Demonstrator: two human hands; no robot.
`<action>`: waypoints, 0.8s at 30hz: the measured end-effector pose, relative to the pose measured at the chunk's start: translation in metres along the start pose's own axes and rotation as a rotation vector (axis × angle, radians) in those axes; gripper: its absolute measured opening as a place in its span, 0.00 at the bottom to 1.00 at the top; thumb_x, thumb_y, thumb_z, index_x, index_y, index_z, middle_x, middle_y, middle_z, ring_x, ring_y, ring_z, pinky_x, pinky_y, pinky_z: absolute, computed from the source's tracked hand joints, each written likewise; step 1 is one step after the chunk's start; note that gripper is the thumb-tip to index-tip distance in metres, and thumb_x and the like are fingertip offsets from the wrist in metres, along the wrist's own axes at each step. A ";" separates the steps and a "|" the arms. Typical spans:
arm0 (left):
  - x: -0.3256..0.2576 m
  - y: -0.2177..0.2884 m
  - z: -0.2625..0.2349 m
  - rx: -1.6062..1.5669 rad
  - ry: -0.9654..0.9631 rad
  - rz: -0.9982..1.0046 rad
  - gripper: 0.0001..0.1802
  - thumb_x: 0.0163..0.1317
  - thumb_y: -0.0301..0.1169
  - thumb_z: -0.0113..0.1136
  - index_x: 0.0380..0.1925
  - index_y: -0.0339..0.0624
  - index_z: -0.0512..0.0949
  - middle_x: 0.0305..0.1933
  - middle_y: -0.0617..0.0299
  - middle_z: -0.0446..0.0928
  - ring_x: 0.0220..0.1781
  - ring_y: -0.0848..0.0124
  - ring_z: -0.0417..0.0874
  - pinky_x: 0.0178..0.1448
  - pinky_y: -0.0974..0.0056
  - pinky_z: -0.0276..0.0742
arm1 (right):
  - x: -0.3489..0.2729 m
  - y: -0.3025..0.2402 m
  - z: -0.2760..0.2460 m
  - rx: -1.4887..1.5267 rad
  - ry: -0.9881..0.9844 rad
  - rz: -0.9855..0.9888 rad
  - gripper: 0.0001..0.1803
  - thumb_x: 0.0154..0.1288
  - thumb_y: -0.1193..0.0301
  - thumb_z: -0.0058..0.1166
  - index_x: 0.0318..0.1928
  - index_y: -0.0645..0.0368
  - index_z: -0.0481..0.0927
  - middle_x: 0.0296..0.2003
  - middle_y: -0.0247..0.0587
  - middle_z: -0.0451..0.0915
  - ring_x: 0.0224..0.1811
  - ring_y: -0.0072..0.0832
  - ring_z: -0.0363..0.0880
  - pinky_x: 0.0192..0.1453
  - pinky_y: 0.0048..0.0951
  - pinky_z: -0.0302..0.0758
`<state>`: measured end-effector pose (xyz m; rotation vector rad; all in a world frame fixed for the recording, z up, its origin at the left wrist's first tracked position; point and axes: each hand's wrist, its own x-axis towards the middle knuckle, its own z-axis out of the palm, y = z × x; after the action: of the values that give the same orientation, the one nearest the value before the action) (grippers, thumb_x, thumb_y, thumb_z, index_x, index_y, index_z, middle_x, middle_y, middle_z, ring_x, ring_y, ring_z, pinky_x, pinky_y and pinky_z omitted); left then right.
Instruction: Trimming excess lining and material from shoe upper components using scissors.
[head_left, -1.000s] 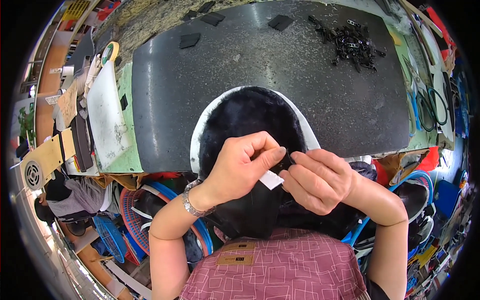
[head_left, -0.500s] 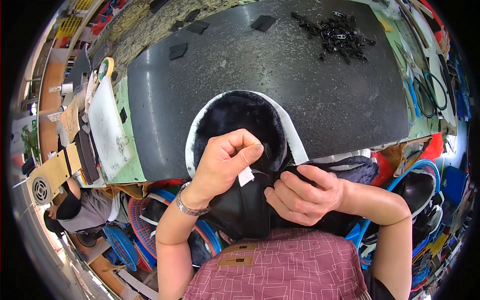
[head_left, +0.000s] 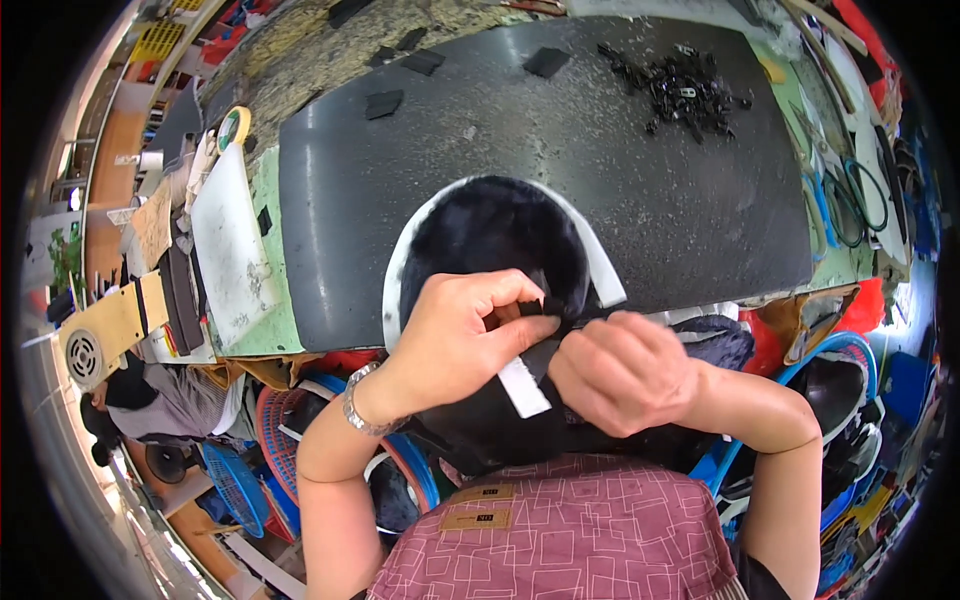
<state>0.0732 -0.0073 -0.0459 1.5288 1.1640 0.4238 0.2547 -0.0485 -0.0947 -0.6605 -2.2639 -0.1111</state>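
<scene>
A black, fur-lined shoe upper [head_left: 480,225] with a white band around its curved edge lies across the table's front edge and down over my lap. With thumb and forefinger, my left hand [head_left: 455,335] pinches a narrow black part of its edge. A short white strip end [head_left: 525,388] hangs below those fingers. Close beside it, my right hand [head_left: 625,375] is closed on the black edge of the same upper, its fingers curled and slightly blurred. What exactly lies under the right fingertips is hidden.
On the dark table mat [head_left: 400,200] lie a pile of black zipper sliders [head_left: 685,92] and several black scraps [head_left: 547,62]. Scissors [head_left: 855,200] lie at the right, a tape roll [head_left: 233,127] at the left. Baskets of shoe parts [head_left: 285,430] flank my lap. Another person sits at far left.
My right hand has curled tighter and moved slightly up on the upper. My left hand has shifted a little right and down, and more of the white strip end shows. The view has shifted slightly.
</scene>
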 end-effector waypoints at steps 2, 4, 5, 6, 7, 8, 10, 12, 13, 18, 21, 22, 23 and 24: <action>-0.006 0.024 -0.013 0.031 0.198 0.113 0.05 0.50 0.25 0.63 0.26 0.37 0.76 0.17 0.69 0.70 0.19 0.84 0.66 0.24 0.75 0.62 | 0.029 0.007 -0.026 0.028 0.097 -0.048 0.10 0.39 0.71 0.51 0.26 0.61 0.75 0.27 0.38 0.70 0.27 0.26 0.71 0.27 0.22 0.68; -0.003 0.052 -0.034 -0.153 0.516 0.250 0.04 0.52 0.23 0.62 0.26 0.37 0.76 0.17 0.74 0.68 0.19 0.86 0.62 0.23 0.77 0.56 | 0.053 -0.007 -0.046 0.013 0.203 -0.205 0.09 0.38 0.72 0.52 0.26 0.59 0.76 0.25 0.34 0.71 0.25 0.24 0.70 0.25 0.21 0.68; 0.001 0.050 -0.049 -0.208 0.618 0.393 0.04 0.54 0.24 0.61 0.26 0.38 0.75 0.19 0.76 0.67 0.21 0.87 0.61 0.24 0.78 0.53 | 0.059 -0.016 -0.052 0.027 0.233 -0.316 0.10 0.35 0.73 0.53 0.26 0.57 0.78 0.23 0.32 0.71 0.23 0.24 0.70 0.24 0.20 0.68; 0.003 0.049 -0.051 -0.158 0.724 0.459 0.04 0.54 0.24 0.61 0.28 0.38 0.75 0.19 0.76 0.67 0.21 0.88 0.61 0.24 0.79 0.53 | 0.063 -0.008 -0.051 -0.042 0.236 -0.288 0.10 0.35 0.75 0.53 0.25 0.56 0.77 0.22 0.31 0.70 0.22 0.21 0.68 0.23 0.19 0.67; 0.002 0.042 -0.053 -0.096 0.853 0.513 0.04 0.55 0.24 0.60 0.30 0.38 0.75 0.19 0.76 0.67 0.21 0.88 0.61 0.25 0.79 0.52 | 0.063 0.003 -0.050 -0.075 0.193 -0.312 0.11 0.34 0.75 0.56 0.26 0.57 0.77 0.21 0.30 0.70 0.22 0.23 0.69 0.24 0.22 0.68; -0.002 0.028 -0.056 -0.083 0.923 0.497 0.04 0.56 0.24 0.58 0.32 0.38 0.74 0.22 0.74 0.68 0.24 0.87 0.63 0.27 0.79 0.55 | 0.062 0.009 -0.047 -0.059 0.213 -0.185 0.12 0.35 0.76 0.58 0.28 0.57 0.76 0.22 0.31 0.70 0.23 0.25 0.70 0.26 0.25 0.69; -0.013 -0.004 -0.044 -0.257 1.000 0.440 0.07 0.58 0.24 0.55 0.38 0.37 0.72 0.31 0.68 0.70 0.32 0.82 0.67 0.37 0.76 0.62 | 0.061 0.022 -0.039 0.064 0.267 0.077 0.12 0.38 0.77 0.59 0.30 0.58 0.76 0.24 0.34 0.73 0.24 0.27 0.72 0.28 0.27 0.69; -0.027 -0.045 -0.004 -0.651 1.007 0.354 0.12 0.63 0.28 0.47 0.46 0.38 0.68 0.45 0.61 0.70 0.46 0.71 0.71 0.51 0.67 0.68 | 0.063 0.028 -0.028 0.305 0.256 0.441 0.17 0.42 0.77 0.63 0.36 0.61 0.74 0.29 0.37 0.77 0.28 0.32 0.75 0.33 0.29 0.70; -0.031 -0.061 0.019 -0.875 0.977 0.305 0.15 0.66 0.32 0.42 0.51 0.39 0.65 0.53 0.57 0.70 0.54 0.64 0.72 0.59 0.61 0.69 | 0.054 0.026 -0.013 0.589 0.297 0.724 0.23 0.44 0.74 0.65 0.43 0.61 0.71 0.32 0.36 0.77 0.32 0.35 0.74 0.36 0.30 0.70; -0.058 -0.074 0.060 -0.935 0.801 0.412 0.13 0.63 0.24 0.47 0.48 0.39 0.65 0.51 0.56 0.72 0.54 0.65 0.73 0.60 0.59 0.68 | 0.072 0.036 -0.010 0.459 0.234 0.579 0.28 0.45 0.74 0.64 0.48 0.59 0.67 0.30 0.36 0.76 0.33 0.34 0.74 0.51 0.34 0.63; -0.064 -0.082 0.066 -1.014 0.756 0.407 0.15 0.63 0.18 0.43 0.51 0.32 0.64 0.53 0.55 0.70 0.54 0.68 0.72 0.62 0.61 0.64 | 0.084 0.037 -0.014 0.479 0.140 0.559 0.31 0.45 0.75 0.64 0.51 0.60 0.64 0.25 0.33 0.75 0.32 0.32 0.74 0.55 0.34 0.57; -0.063 -0.082 0.065 -1.033 0.733 0.454 0.15 0.64 0.18 0.43 0.52 0.32 0.64 0.54 0.54 0.70 0.55 0.67 0.71 0.62 0.60 0.64 | 0.087 0.039 -0.014 0.471 0.148 0.535 0.32 0.45 0.75 0.63 0.52 0.59 0.62 0.22 0.32 0.74 0.30 0.30 0.74 0.55 0.33 0.57; -0.061 -0.081 0.065 -1.033 0.728 0.459 0.15 0.64 0.18 0.43 0.52 0.32 0.64 0.54 0.54 0.70 0.55 0.67 0.71 0.62 0.60 0.64 | 0.090 0.042 -0.015 0.465 0.152 0.534 0.32 0.45 0.75 0.63 0.52 0.59 0.62 0.22 0.32 0.74 0.30 0.30 0.74 0.55 0.33 0.57; -0.060 -0.076 0.065 -1.007 0.751 0.425 0.13 0.64 0.22 0.45 0.49 0.35 0.65 0.52 0.55 0.71 0.54 0.65 0.73 0.61 0.58 0.67 | 0.091 0.044 -0.017 0.463 0.134 0.548 0.32 0.45 0.75 0.62 0.52 0.59 0.62 0.22 0.32 0.74 0.30 0.30 0.74 0.55 0.33 0.57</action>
<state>0.0636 -0.0996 -0.1160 0.6810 0.8818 1.6845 0.2347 0.0232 -0.0239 -0.9507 -1.8118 0.5973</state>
